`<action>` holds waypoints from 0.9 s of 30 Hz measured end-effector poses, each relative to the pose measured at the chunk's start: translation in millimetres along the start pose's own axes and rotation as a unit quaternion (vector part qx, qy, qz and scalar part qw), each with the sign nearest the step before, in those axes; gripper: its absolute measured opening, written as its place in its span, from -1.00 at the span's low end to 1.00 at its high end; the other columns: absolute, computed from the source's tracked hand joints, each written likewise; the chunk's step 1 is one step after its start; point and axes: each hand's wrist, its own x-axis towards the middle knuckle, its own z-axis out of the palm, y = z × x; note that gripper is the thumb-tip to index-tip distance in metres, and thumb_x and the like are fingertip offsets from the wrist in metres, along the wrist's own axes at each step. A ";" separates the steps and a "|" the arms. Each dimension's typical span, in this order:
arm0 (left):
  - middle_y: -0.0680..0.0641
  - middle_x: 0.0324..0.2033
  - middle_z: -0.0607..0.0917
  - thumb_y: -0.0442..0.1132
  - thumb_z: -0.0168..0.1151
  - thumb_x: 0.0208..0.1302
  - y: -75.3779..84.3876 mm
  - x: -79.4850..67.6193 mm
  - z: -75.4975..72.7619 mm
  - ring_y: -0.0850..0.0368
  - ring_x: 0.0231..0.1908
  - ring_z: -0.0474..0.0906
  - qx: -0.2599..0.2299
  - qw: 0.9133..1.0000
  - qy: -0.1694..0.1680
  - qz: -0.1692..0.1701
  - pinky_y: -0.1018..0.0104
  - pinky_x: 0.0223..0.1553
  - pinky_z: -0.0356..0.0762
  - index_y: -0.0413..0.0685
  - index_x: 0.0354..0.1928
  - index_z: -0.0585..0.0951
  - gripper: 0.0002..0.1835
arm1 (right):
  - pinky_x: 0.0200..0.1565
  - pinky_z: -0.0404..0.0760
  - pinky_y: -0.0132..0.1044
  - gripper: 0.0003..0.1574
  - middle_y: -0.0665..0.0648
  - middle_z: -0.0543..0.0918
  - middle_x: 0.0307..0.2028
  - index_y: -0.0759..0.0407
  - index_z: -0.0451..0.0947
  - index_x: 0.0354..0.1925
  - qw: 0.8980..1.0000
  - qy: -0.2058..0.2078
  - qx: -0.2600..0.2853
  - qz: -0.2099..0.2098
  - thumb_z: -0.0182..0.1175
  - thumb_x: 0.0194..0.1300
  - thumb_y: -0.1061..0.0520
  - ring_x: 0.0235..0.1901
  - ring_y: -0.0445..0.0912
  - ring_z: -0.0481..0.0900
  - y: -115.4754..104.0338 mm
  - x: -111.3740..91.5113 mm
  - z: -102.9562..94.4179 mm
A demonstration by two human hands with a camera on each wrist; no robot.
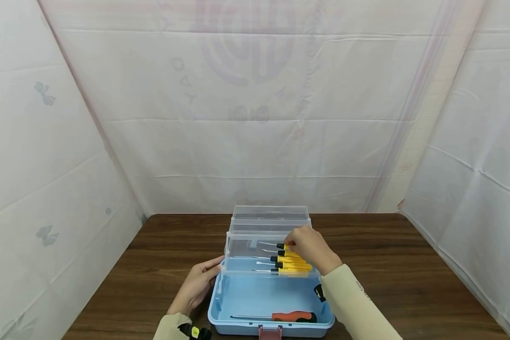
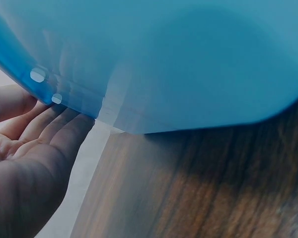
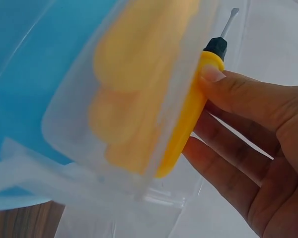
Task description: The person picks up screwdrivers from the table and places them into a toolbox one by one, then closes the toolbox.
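A blue toolbox [image 1: 263, 289] stands on the table with its clear lid [image 1: 272, 212] raised. Several yellow-handled screwdrivers [image 1: 293, 265] lie side by side in its clear tray [image 1: 235, 245], black collars to the left. My right hand [image 1: 310, 243] pinches the handle of the farthest yellow screwdriver [image 3: 188, 119] between thumb and fingers, at the tray's wall. At the box's left side, my left hand [image 1: 197, 283] touches the edge, fingers fairly straight; the wall partly hides its fingertips in the left wrist view. An orange-and-black screwdriver [image 1: 293, 317] lies in the box's front.
A reddish latch [image 1: 270, 333] hangs at the toolbox's front. The dark wooden table [image 1: 161, 245] extends on both sides of the box. White sheets [image 1: 259, 141] stand behind the table and along both sides.
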 end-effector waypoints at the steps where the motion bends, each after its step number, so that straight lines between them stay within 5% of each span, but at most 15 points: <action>1: -0.39 0.28 0.40 -0.27 0.06 0.42 -0.1 0.0 0.1 0.07 0.08 0.57 0.002 1.000 -0.001 0.000 0.20 0.04 0.61 -0.36 0.29 0.39 -0.53 | -0.26 0.67 -0.29 -0.82 0.05 0.75 -0.33 0.15 0.76 -0.25 1.000 0.003 -0.002 -0.002 0.36 0.11 0.28 -0.39 -0.18 0.56 -0.2 -0.2 0.5; 27: -0.38 0.28 0.40 -0.28 0.05 0.42 -1.2 -0.1 0.7 0.04 0.10 0.55 0.000 1.000 -0.008 0.002 0.16 0.07 0.59 -0.36 0.29 0.37 -0.53 | -0.15 0.69 -0.21 -0.79 0.09 0.75 -0.25 0.19 0.74 -0.21 1.000 0.013 0.009 0.006 0.30 0.16 0.34 -0.32 -0.12 0.59 2.4 -6.2 3.2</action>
